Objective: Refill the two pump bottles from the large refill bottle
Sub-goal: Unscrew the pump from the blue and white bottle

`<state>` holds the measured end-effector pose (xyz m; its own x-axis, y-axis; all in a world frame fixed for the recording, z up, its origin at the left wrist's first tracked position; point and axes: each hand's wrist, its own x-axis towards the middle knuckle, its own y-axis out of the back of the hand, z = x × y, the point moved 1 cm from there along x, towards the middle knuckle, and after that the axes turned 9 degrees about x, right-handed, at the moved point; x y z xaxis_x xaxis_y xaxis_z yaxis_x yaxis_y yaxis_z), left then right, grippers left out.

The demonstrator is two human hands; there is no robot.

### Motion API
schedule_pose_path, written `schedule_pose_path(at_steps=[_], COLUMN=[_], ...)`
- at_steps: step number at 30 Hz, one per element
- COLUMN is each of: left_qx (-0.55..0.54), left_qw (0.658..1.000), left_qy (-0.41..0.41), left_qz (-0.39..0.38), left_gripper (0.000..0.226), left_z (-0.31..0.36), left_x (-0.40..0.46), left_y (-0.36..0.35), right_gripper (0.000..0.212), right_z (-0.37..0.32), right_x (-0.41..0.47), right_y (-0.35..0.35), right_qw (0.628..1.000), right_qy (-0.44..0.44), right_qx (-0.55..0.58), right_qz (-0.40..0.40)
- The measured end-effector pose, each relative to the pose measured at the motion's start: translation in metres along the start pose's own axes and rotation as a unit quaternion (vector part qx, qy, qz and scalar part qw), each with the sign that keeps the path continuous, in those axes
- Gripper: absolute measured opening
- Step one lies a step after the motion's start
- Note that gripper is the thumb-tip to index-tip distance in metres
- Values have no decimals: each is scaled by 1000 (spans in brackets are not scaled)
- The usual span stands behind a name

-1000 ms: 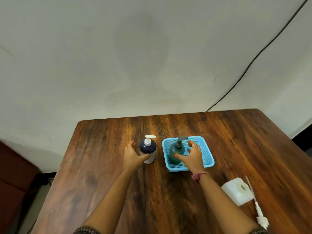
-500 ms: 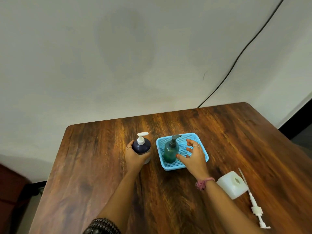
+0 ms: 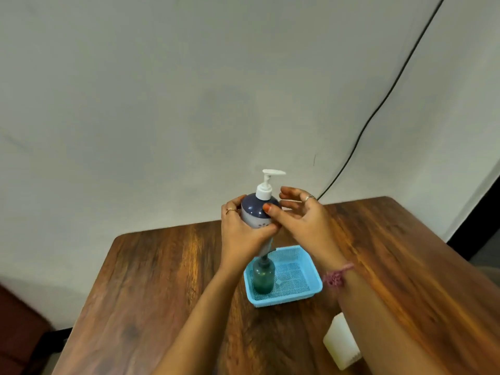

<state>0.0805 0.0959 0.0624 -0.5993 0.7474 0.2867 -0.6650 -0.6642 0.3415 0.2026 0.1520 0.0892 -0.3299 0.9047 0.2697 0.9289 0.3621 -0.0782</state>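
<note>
Navy-blue and white, the pump bottle [image 3: 257, 212] was held up in the air above the table [image 3: 162, 280], with the left hand [image 3: 243, 234] wrapped around its body and the right hand [image 3: 300, 212] just beside the white pump [image 3: 266, 185], fingers spread and only the thumb touching the shoulder. The green bottle [image 3: 263, 277] stood in the blue basket [image 3: 303, 290], and the white refill bottle [image 3: 342, 342] lay near the right forearm. To open it well, I think the left hand should keep the body steady while the right takes the collar, not the nozzle, and turns.

Two pump bottles, navy one [image 3: 255, 212] above the basket [image 3: 286, 296], green one [image 3: 263, 277] inside; one refill bottle [image 3: 342, 341] beside it.
</note>
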Motion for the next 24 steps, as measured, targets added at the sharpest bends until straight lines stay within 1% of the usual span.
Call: schedule_pose_path(at_steps=[3, 6, 9, 14, 19, 22, 24], left_qx=[-9, -8, -6, -20, -14, -7, -1], left_qw=[1000, 999, 998, 996, 996, 996, 996], left_qy=[-15, -40, -52, -61, -66, -63, -64], left_qz=[7, 23, 43, 55, 63, 67, 68], left_gripper=[75, 75, 76, 73, 73, 77, 81], left_z=[30, 56, 80, 114, 137, 146, 152], left_x=[1, 1, 0, -1, -3, 0, 3], left_y=[-14, -30, -43, -59, -74, -79, -81], right_gripper=[55, 40, 35, 39, 41, 41, 37], right_z=[-34, -57, -75, -98, -113, -119, -124], right_x=[14, 25, 34, 45, 54, 60, 65], right_y=[10, 21, 32, 58, 82, 90, 94], right_qw=[998, 994, 990, 991, 991, 991, 990], right_qy=[47, 87, 114, 119, 126, 128, 132], right_qx=[-42, -70, -78, -53, -43, -41, -42], right_qz=[-2, 0, 9, 11, -17, -28, -38])
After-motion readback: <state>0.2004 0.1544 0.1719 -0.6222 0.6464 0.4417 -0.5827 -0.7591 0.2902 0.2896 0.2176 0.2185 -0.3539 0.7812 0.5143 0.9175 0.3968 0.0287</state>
